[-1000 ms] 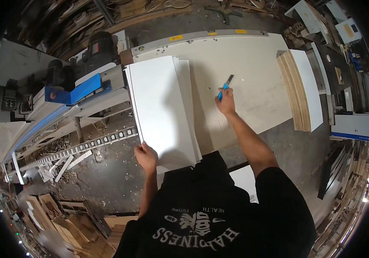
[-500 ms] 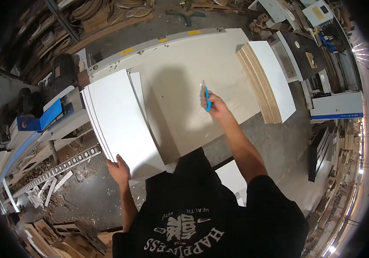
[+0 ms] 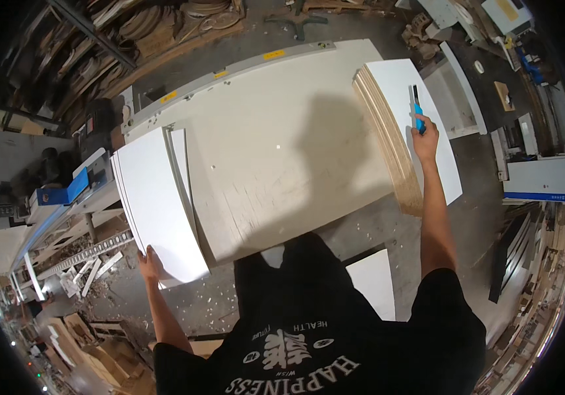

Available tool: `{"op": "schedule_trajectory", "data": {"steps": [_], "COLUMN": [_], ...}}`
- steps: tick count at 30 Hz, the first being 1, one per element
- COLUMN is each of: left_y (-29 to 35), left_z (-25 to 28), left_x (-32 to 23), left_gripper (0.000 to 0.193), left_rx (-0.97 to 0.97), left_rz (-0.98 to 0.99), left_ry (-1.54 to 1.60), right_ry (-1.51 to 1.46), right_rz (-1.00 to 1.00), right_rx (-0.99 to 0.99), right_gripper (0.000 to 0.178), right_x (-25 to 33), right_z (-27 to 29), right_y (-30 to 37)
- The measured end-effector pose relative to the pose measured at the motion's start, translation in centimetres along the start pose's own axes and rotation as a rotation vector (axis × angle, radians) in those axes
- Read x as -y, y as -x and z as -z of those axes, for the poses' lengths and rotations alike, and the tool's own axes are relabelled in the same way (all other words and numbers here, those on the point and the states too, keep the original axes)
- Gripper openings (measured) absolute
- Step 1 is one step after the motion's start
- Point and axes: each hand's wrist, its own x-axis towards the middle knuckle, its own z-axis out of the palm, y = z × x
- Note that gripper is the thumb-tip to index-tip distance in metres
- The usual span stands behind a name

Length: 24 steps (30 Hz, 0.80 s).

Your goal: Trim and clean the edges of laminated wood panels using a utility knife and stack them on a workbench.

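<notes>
In my right hand [image 3: 425, 139] is a blue utility knife [image 3: 419, 124], fingers wrapped round its handle and the blade end pointing away from me. That hand is over the white top of a tall stack of boards [image 3: 398, 99] with brown edges, at the table's right end; whether the knife touches the top board I cannot tell. My left hand [image 3: 151, 264] grips the near left corner of a shorter stack of white panels [image 3: 157, 197] at the left end. Its thumb shows at the top edge, and the other fingers are partly hidden.
Between the stacks lies the scuffed beige tabletop [image 3: 263, 178] with small chips on it. A grey metal rail [image 3: 230, 74] with yellow labels runs along its far edge. A machine with a blue part [image 3: 75, 187] stands at left. Scraps [image 3: 85, 273] litter the floor; a white board [image 3: 373, 283] is beside my legs.
My right hand has carried the knife from above the middle of the table rightward to over the tall stack. My left hand stays on the panels' near corner. The view has shifted somewhat.
</notes>
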Motion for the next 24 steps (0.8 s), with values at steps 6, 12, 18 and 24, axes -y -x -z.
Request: {"op": "schedule_trajectory", "data": {"steps": [6, 12, 18, 24], "left_y": [-0.2, 2.0, 2.6, 5.2], "left_z": [1.9, -2.1, 2.5, 0.8], "left_x": [-0.9, -6.3, -2.2, -8.7], "left_gripper": [0.107, 0.09, 0.092, 0.1], "left_rx": [0.16, 0.161, 0.167, 0.118], "left_rz": [0.135, 0.095, 0.114, 0.047], "left_ry": [0.255, -0.008, -0.015, -0.009], "right_ry": [-0.485, -0.561, -0.478, -0.986], "right_rz": [0.062, -0.02, 0.139, -0.324], "right_rx": [0.196, 0.645, 0.664, 1.154], "right_gripper": [0.051, 0.049, 0.047, 0.093], "right_x": [11.0, 23.1, 35.4, 43.2], "right_z": [-6.1, -15.3, -16.8, -21.8], "right_y": [9.4, 25.6, 32.1, 39.3]}}
